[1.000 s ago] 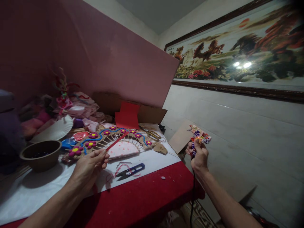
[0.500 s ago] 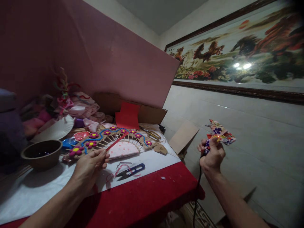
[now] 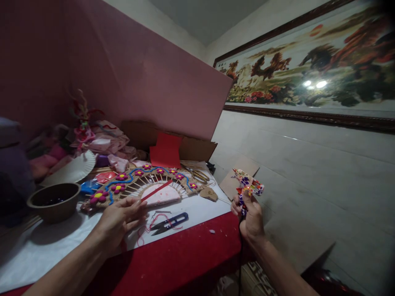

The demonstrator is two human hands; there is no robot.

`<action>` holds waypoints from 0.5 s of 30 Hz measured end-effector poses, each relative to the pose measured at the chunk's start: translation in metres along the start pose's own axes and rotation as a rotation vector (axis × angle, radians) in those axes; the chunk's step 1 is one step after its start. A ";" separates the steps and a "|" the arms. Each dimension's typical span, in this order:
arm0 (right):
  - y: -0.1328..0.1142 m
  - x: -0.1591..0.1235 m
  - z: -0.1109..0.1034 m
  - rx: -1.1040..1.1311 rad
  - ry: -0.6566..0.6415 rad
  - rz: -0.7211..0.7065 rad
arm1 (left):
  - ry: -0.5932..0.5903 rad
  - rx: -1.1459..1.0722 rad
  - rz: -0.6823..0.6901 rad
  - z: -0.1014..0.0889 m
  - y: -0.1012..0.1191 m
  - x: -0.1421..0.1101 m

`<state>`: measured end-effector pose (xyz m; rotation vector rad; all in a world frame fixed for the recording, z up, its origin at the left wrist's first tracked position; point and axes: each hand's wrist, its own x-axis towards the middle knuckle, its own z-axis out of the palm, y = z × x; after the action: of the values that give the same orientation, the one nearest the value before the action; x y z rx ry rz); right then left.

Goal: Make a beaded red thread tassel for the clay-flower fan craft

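Observation:
My left hand [image 3: 119, 216] pinches one end of a narrow red strip [image 3: 158, 190], which slants up to the right over a fan-shaped craft piece [image 3: 118, 187]. That piece has a brown arched border with magenta and yellow flowers, a wavy blue line, thin pale ribs and a dotted pale half-round centre [image 3: 163, 197]. My right hand [image 3: 252, 216] is wrapped round the handle of a flower-patterned glue gun [image 3: 246, 183] beyond the table's right edge, its small light glowing and a dark cord hanging down. Blue thread snips [image 3: 170, 223] and tangled red thread [image 3: 150, 224] lie just below the fan piece.
A dark bowl [image 3: 54, 205] stands at the left, before a white paper plate [image 3: 74, 168]. Behind are pink cloth scraps [image 3: 109, 144], red paper [image 3: 166, 151], cardboard [image 3: 197, 149] and gold-handled scissors [image 3: 199, 176]. A red cloth [image 3: 173, 259] covers the table's front edge.
My right hand has carried the glue gun left and slightly down, closer to the table. My left hand and the red strip have shifted slightly right and down.

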<state>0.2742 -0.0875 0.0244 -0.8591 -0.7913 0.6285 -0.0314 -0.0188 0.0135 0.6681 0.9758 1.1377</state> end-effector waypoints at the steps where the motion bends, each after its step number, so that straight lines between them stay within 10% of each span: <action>1: 0.000 -0.001 0.001 -0.001 0.001 0.007 | 0.005 0.005 -0.009 0.001 0.001 -0.001; 15: 0.010 -0.004 -0.002 -0.007 -0.018 0.079 | 0.094 -0.137 0.094 0.001 0.004 0.003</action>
<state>0.2723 -0.0864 0.0137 -0.8958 -0.7789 0.7044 -0.0316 -0.0147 0.0168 0.5582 0.9443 1.3161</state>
